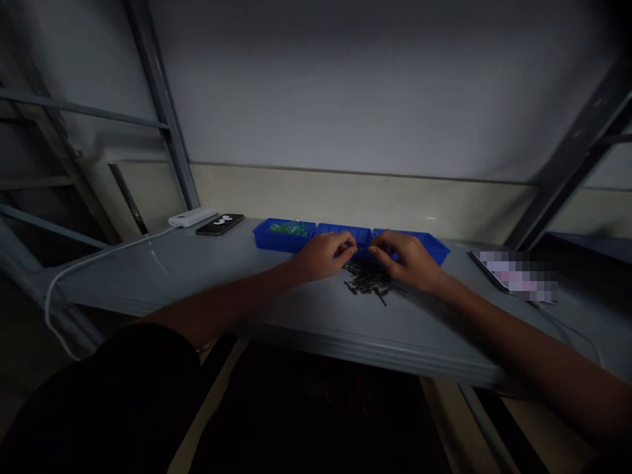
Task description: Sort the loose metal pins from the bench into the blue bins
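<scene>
My left hand point(326, 255) is closed in a pinch, with thumb and forefinger pressed together. Facing it a short way to the right, my right hand point(405, 258) is pinched as well. Something small and thin seems to run between the fingertips, too dark to make out. Just below both hands lies a loose pile of small, slim metal pieces point(368, 280), like screws or pins, on the grey shelf point(296, 306). Behind the hands stand blue bins in a row: a left bin point(276, 241) holding green pieces point(291, 228), a middle bin point(345, 232) and a right bin point(435, 249), both partly covered by my hands.
At the back left are a white power bank point(192, 217) with a cable and a dark phone point(220, 225) with white earbuds on it. A lit device with a blurred screen point(516, 276) lies at the right. Metal posts point(165, 105) frame the shelf before a wall.
</scene>
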Available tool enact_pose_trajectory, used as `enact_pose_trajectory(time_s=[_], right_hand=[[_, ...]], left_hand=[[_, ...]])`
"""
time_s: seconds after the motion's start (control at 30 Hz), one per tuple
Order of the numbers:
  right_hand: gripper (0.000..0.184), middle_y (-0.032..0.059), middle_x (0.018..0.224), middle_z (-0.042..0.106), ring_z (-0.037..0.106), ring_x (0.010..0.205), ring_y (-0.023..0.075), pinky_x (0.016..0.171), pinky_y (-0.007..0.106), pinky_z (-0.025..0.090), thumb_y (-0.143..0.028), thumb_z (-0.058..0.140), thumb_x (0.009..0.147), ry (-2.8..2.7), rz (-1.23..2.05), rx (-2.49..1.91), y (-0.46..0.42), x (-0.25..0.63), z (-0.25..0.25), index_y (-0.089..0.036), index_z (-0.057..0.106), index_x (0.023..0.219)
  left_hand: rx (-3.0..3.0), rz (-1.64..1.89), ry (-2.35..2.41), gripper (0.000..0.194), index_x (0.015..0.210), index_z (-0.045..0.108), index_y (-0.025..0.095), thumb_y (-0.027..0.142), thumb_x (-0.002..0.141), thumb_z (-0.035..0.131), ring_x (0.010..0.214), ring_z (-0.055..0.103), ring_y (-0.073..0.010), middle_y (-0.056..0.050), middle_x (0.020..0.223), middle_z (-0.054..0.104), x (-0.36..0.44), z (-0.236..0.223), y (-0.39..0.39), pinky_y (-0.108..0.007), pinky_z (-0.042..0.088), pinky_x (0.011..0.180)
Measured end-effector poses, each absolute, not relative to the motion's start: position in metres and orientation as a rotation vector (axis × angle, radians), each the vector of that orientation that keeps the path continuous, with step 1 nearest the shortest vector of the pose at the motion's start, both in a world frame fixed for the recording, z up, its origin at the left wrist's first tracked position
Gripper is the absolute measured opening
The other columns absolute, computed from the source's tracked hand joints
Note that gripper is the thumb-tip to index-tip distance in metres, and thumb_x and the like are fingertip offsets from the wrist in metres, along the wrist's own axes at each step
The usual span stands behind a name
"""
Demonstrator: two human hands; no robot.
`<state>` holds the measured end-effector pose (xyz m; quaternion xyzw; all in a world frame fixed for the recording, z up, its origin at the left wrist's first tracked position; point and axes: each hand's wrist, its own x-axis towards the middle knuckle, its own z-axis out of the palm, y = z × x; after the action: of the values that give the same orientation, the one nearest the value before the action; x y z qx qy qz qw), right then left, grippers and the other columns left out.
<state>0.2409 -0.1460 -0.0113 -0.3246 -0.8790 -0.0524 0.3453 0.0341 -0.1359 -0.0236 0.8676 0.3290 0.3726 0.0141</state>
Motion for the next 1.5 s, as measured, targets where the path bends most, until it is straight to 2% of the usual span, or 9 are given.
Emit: enact_pose_trajectory(time_s=[0.13, 0.3, 0.47, 0.73, 0.93, 1.1, 1.33, 1.5], right_hand=[[0.024, 0.0044, 0.077, 0.062, 0.054, 0.065, 0.0142, 0.061, 0.028, 0.04, -0.035, 0.044, 0.087, -2.218, -0.181, -0.908, -0.141, 0.245, -0.01, -0.018, 0.06, 0.082], [0.028, 0.0061, 0.072, 0.064, 0.055, 0.061, 0.0158, 0.06, 0.029, 0.04, -0.039, 0.046, 0.085, -2.003, -0.301, -1.095, -0.124, 0.264, -0.004, -0.018, 0.062, 0.077], [0.026, 0.0053, 0.066, 0.063, 0.056, 0.06, 0.019, 0.057, 0.03, 0.038, -0.042, 0.052, 0.08, -1.817, -0.378, -1.361, -0.108, 0.28, -0.004, -0.019, 0.062, 0.084], [0.032, 0.0032, 0.067, 0.061, 0.055, 0.059, 0.0157, 0.059, 0.03, 0.041, -0.044, 0.051, 0.082, -2.019, -0.191, -1.222, -0.119, 0.26, -0.012, -0.018, 0.059, 0.098], [0.024, 0.0032, 0.073, 0.062, 0.054, 0.062, 0.0151, 0.06, 0.03, 0.042, -0.04, 0.05, 0.084, -2.254, -0.091, -1.034, -0.134, 0.25, -0.012, -0.02, 0.06, 0.092], [0.021, 0.004, 0.079, 0.062, 0.055, 0.067, 0.0163, 0.062, 0.031, 0.043, -0.037, 0.051, 0.083, -2.395, -0.108, -0.955, -0.135, 0.246, -0.017, -0.021, 0.058, 0.095], [0.014, 0.0043, 0.083, 0.064, 0.057, 0.071, 0.0162, 0.064, 0.03, 0.043, -0.03, 0.049, 0.084, -2.376, -0.089, -0.923, -0.135, 0.246, -0.017, -0.02, 0.058, 0.088], [0.016, 0.0045, 0.081, 0.063, 0.056, 0.068, 0.0157, 0.062, 0.031, 0.042, -0.028, 0.046, 0.085, -2.368, -0.093, -0.931, -0.136, 0.245, -0.015, -0.019, 0.059, 0.087]], left_hand=[[2.733, 0.985, 1.094, 0.018, 0.098, 0.059, 0.018, 0.028, 0.086, 0.05, 0.073, 0.057, -0.0137, -0.001, 0.076, 0.063, 0.033, -0.027, -0.133, -0.026, 0.042, 0.066], [2.85, 0.769, 1.174, 0.017, 0.098, 0.061, 0.02, 0.026, 0.084, 0.052, 0.084, 0.055, -0.0167, -0.002, 0.082, 0.063, 0.031, -0.036, -0.125, -0.029, 0.041, 0.075], [2.843, 0.625, 1.274, 0.021, 0.1, 0.063, 0.022, 0.026, 0.081, 0.055, 0.086, 0.055, -0.0175, -0.002, 0.087, 0.064, 0.031, -0.044, -0.119, -0.028, 0.042, 0.073], [2.821, 0.73, 1.279, 0.012, 0.085, 0.064, 0.02, 0.019, 0.077, 0.055, 0.083, 0.056, -0.0157, -0.001, 0.084, 0.065, 0.031, -0.043, -0.117, -0.027, 0.042, 0.071], [2.737, 0.994, 1.242, 0.011, 0.084, 0.063, 0.019, 0.023, 0.079, 0.054, 0.074, 0.056, -0.0136, -0.001, 0.08, 0.063, 0.03, -0.036, -0.117, -0.027, 0.042, 0.067], [2.726, 1.109, 1.165, 0.011, 0.081, 0.062, 0.017, 0.02, 0.081, 0.052, 0.069, 0.055, -0.0122, -0.001, 0.075, 0.063, 0.033, -0.032, -0.122, -0.025, 0.041, 0.064], [2.618, 1.134, 1.042, 0.013, 0.081, 0.061, 0.016, 0.022, 0.084, 0.049, 0.068, 0.056, -0.0106, 0.0, 0.074, 0.064, 0.036, -0.032, -0.125, -0.023, 0.041, 0.064], [2.607, 1.181, 1.05, 0.015, 0.091, 0.058, 0.016, 0.028, 0.082, 0.056, 0.063, 0.054, -0.01, 0.001, 0.069, 0.06, 0.036, -0.032, -0.126, -0.023, 0.041, 0.062]])
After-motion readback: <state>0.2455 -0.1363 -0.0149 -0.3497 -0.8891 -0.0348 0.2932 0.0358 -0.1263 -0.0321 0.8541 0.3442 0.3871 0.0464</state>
